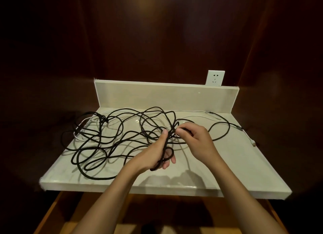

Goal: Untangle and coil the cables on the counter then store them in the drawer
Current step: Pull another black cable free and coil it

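Note:
A long black cable [104,137] lies in tangled loops across the left and middle of the pale counter [236,164]. A thin white cable [192,111] runs along the back and down the left side under the black loops. My left hand [157,155] holds a small bundle of black cable, with strands passing between thumb and fingers. My right hand [197,141] pinches a black strand just right of the left thumb. A cable plug [239,128] and a small connector [253,144] lie at the right edge.
A low white backsplash [166,95] stands behind the counter, with a white wall socket [215,78] above its right end. Dark wood panels surround the counter. Below the front edge a wooden drawer or frame [52,216] shows; its inside is dark.

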The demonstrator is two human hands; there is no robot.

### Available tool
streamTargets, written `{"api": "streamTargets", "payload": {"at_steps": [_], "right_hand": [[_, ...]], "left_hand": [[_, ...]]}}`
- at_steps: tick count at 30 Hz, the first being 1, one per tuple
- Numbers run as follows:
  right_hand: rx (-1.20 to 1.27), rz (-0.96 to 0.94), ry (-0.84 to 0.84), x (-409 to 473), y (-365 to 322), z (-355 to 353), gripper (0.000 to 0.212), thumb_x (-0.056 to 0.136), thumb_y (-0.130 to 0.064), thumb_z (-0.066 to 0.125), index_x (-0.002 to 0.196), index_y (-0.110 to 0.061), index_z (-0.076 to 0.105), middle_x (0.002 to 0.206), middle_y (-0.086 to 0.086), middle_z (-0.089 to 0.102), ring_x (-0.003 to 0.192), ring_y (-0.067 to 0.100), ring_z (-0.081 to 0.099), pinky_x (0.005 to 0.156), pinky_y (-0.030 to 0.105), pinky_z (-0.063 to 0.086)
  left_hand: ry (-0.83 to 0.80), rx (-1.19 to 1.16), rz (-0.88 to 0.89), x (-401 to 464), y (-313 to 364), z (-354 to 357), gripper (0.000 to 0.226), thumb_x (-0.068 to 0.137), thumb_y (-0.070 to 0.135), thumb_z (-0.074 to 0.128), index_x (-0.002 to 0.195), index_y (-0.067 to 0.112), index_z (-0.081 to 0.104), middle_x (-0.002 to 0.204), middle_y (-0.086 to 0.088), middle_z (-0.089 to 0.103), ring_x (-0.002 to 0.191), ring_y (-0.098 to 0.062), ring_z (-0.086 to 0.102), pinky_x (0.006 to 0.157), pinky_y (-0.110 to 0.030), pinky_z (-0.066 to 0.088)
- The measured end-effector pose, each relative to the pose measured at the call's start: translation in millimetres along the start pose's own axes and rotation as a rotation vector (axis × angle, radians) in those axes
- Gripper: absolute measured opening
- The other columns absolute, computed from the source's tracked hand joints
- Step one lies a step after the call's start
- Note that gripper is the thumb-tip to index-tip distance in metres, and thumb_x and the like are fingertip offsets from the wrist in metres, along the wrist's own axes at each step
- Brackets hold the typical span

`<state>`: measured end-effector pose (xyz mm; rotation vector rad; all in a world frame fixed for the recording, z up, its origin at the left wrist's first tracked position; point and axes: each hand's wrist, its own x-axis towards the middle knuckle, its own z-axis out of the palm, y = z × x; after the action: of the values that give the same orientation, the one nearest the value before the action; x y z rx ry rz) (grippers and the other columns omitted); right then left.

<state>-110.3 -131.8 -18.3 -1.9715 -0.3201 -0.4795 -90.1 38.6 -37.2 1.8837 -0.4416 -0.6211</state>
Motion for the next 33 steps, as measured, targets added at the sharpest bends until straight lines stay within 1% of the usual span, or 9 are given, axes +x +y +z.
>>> {"api": "streamTargets", "payload": {"at_steps": [4, 8, 14, 17, 21, 24, 27, 30, 33], "right_hand": [[0.032, 0.084, 0.054, 5, 4, 4, 0.019, 0.090, -0.013, 0.070, 0.074, -0.024, 0.069, 0.057, -0.012, 0.055, 0.056, 0.002, 0.046, 0.059, 0.021, 0.038], [0.092, 0.126, 0.106, 6, 6, 3, 0.020, 0.082, -0.014, 0.078, 0.065, -0.021, 0.070, 0.049, -0.014, 0.054, 0.050, 0.003, 0.042, 0.055, 0.019, 0.035], [0.174, 0.225, 0.090, 6, 15, -5, 0.009, 0.085, -0.015, 0.076, 0.078, -0.010, 0.079, 0.065, 0.002, 0.071, 0.063, 0.002, 0.059, 0.063, 0.017, 0.043], [0.146, 0.246, 0.069, 5, 18, -4, 0.007, 0.087, -0.012, 0.074, 0.087, -0.010, 0.080, 0.066, -0.013, 0.073, 0.063, -0.007, 0.062, 0.064, 0.010, 0.044], [0.103, 0.260, 0.075, 5, 21, -4, 0.012, 0.086, -0.018, 0.075, 0.076, -0.013, 0.080, 0.056, -0.001, 0.069, 0.057, -0.003, 0.055, 0.061, 0.016, 0.042], [0.074, 0.286, 0.059, 2, 25, -8, 0.018, 0.085, -0.024, 0.077, 0.069, -0.016, 0.079, 0.048, -0.012, 0.062, 0.055, -0.007, 0.058, 0.062, 0.011, 0.043], [0.056, 0.279, 0.055, -3, 34, -14, 0.023, 0.081, -0.033, 0.079, 0.065, -0.016, 0.078, 0.061, 0.016, 0.067, 0.059, 0.006, 0.057, 0.062, 0.016, 0.042], [0.010, 0.269, 0.084, -8, 44, -22, 0.028, 0.074, -0.046, 0.081, 0.068, -0.018, 0.079, 0.078, 0.032, 0.065, 0.066, 0.041, 0.056, 0.068, 0.031, 0.041], [0.026, 0.250, 0.084, -14, 44, -30, 0.013, 0.081, -0.025, 0.080, 0.069, -0.025, 0.079, 0.073, 0.010, 0.074, 0.073, 0.026, 0.068, 0.072, 0.030, 0.047]], "left_hand": [[-0.269, -0.178, 0.075, -5, 2, 1, 0.090, 0.092, 0.081, 0.019, 0.080, 0.003, 0.062, 0.059, -0.009, 0.044, 0.044, -0.012, 0.023, 0.041, -0.021, 0.020], [-0.282, -0.237, 0.205, -7, -3, -2, 0.040, 0.094, 0.044, 0.055, 0.067, 0.014, 0.054, 0.055, -0.004, 0.037, 0.043, -0.008, 0.025, 0.041, -0.018, 0.019], [0.091, -0.495, 0.198, 1, -13, -3, 0.045, 0.094, 0.051, 0.047, 0.075, 0.012, 0.061, 0.057, -0.005, 0.049, 0.052, -0.015, 0.042, 0.053, -0.024, 0.035], [0.285, -0.585, 0.189, 8, -15, 4, 0.048, 0.101, 0.044, 0.042, 0.101, 0.004, 0.067, 0.087, -0.015, 0.075, 0.081, -0.024, 0.074, 0.082, -0.037, 0.058], [0.398, -1.102, 0.255, 14, -8, 3, 0.043, 0.107, 0.038, 0.034, 0.118, 0.006, 0.061, 0.112, -0.015, 0.074, 0.105, -0.030, 0.072, 0.084, -0.043, 0.061], [0.454, -1.464, 0.351, 16, -1, -16, 0.045, 0.108, 0.042, 0.028, 0.107, 0.014, 0.063, 0.100, -0.003, 0.077, 0.098, -0.021, 0.074, 0.091, -0.045, 0.056], [0.468, -1.717, 0.402, 13, 6, -34, 0.046, 0.107, 0.044, 0.034, 0.085, 0.014, 0.061, 0.072, -0.001, 0.065, 0.067, -0.017, 0.072, 0.069, -0.040, 0.064], [0.541, -1.657, 0.403, 10, 9, -55, 0.044, 0.107, 0.047, 0.034, 0.079, 0.019, 0.054, 0.061, 0.006, 0.046, 0.046, -0.008, 0.045, 0.046, -0.020, 0.045], [0.824, -1.214, 0.409, 9, 7, -66, 0.039, 0.109, 0.039, 0.036, 0.080, 0.018, 0.051, 0.060, 0.005, 0.043, 0.047, -0.009, 0.036, 0.044, -0.022, 0.033]]}}
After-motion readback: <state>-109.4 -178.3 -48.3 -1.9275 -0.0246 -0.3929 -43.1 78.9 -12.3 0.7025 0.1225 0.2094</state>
